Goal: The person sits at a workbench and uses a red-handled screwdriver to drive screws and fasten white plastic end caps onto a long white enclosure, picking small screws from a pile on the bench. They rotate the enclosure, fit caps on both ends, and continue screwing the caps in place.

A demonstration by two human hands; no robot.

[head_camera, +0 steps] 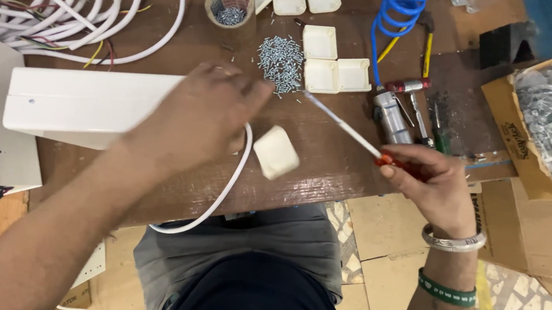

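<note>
Both our hands work over the small white plug block at the near edge of the wooden bench.

We take the white plug block (276,152) as our landmark. It lies tilted on the wooden bench (326,171), with a white cable (226,190) curving off from its left side toward us. Our left hand (195,118) sits just left of the block, nearer than the other, fingers curled loosely down; whether it grips the cable beneath we cannot tell. Our right hand (431,180) is to the block's right, closed around the red handle of a screwdriver (345,127). The tool's long shaft runs up and left, passing above the block, its tip close to the pile of small screws (281,63) beyond it. Square white covers (335,75) lie beside that pile.
</note>
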